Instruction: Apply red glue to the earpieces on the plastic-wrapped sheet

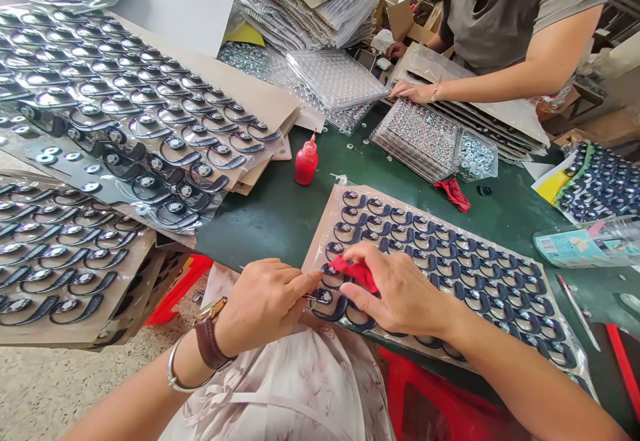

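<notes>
In front of me lies a cardboard sheet (323, 228) covered with clear film, bearing rows of dark curved strap-like pieces with shiny round centres. My left hand (270, 298) is closed at the sheet's left corner on a thin metal tool (311, 298), mostly hidden by the fingers. Its tip is by a curved piece (325, 296) in the end row. Thumb and fingers of my right hand (400, 288) pinch a crumpled red cloth (363, 271) just above the same row. The cloth is close to my left fingertips; whether it touches a piece, I cannot tell.
A red squeeze bottle (306, 163) stands beyond the sheet. Similar loaded sheets (270, 104) are stacked at left. Across the green table (260, 228), a co-worker's hand (415, 91) rests by clear trays (420, 141). A red rag (453, 194), plastic container (585, 244) and tweezers-like tool (579, 311) lie right.
</notes>
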Demonstrator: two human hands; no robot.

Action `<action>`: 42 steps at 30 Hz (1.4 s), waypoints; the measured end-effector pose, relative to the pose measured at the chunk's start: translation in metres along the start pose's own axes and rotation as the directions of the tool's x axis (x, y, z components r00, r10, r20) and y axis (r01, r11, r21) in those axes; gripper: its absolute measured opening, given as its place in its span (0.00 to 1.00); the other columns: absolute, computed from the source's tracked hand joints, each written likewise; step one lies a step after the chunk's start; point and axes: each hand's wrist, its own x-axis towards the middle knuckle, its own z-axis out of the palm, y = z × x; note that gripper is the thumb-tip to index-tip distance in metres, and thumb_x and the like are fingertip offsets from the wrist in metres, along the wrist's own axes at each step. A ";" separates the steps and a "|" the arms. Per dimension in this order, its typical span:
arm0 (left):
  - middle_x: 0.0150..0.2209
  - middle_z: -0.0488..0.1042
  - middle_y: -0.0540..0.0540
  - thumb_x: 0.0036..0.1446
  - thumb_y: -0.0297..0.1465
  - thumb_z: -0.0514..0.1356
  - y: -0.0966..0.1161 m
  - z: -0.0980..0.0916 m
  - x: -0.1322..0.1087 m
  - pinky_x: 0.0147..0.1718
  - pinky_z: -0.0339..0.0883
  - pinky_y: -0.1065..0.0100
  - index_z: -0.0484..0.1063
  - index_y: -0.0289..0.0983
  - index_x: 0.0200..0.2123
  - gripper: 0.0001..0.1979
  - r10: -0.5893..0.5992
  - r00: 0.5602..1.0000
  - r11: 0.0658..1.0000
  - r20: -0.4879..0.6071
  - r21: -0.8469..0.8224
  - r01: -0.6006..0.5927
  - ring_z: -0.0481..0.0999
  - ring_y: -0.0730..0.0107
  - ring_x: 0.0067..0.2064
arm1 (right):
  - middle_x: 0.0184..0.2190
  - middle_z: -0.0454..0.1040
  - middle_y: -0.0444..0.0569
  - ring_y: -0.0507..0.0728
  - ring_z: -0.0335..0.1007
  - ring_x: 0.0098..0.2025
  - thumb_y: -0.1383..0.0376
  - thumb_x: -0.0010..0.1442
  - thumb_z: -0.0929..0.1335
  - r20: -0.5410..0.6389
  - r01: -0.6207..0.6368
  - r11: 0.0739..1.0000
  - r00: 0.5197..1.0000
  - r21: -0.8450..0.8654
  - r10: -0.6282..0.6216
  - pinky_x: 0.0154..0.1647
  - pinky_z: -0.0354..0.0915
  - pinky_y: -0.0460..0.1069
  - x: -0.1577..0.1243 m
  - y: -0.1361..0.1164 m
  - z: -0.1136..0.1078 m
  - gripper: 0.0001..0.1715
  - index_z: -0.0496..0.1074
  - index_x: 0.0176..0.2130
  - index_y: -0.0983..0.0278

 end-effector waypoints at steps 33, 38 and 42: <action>0.20 0.68 0.54 0.54 0.23 0.52 0.003 0.002 0.000 0.21 0.53 0.65 0.68 0.35 0.46 0.16 0.051 0.999 0.998 -0.008 0.031 -0.051 0.67 0.68 0.20 | 0.28 0.73 0.42 0.49 0.64 0.23 0.62 0.61 0.66 -0.377 -0.279 0.920 0.849 0.275 0.370 0.26 0.60 0.45 0.043 0.011 -0.020 0.11 0.71 0.44 0.60; 0.19 0.66 0.54 0.56 0.21 0.49 0.005 -0.008 -0.007 0.20 0.54 0.66 0.67 0.34 0.48 0.18 0.047 0.993 0.998 -0.108 0.057 -0.041 0.64 0.70 0.19 | 0.30 0.74 0.44 0.52 0.70 0.27 0.61 0.60 0.65 -0.413 -0.343 0.928 0.831 0.148 0.373 0.30 0.64 0.47 0.114 0.067 -0.028 0.17 0.66 0.49 0.62; 0.22 0.69 0.52 0.58 0.22 0.49 0.004 -0.027 -0.023 0.21 0.58 0.68 0.66 0.34 0.51 0.19 -0.016 0.974 0.997 -0.228 0.075 0.034 0.67 0.71 0.21 | 0.32 0.77 0.47 0.57 0.73 0.32 0.62 0.56 0.66 -0.466 -0.286 0.957 0.842 0.039 0.271 0.35 0.68 0.52 0.168 0.090 -0.029 0.15 0.70 0.44 0.62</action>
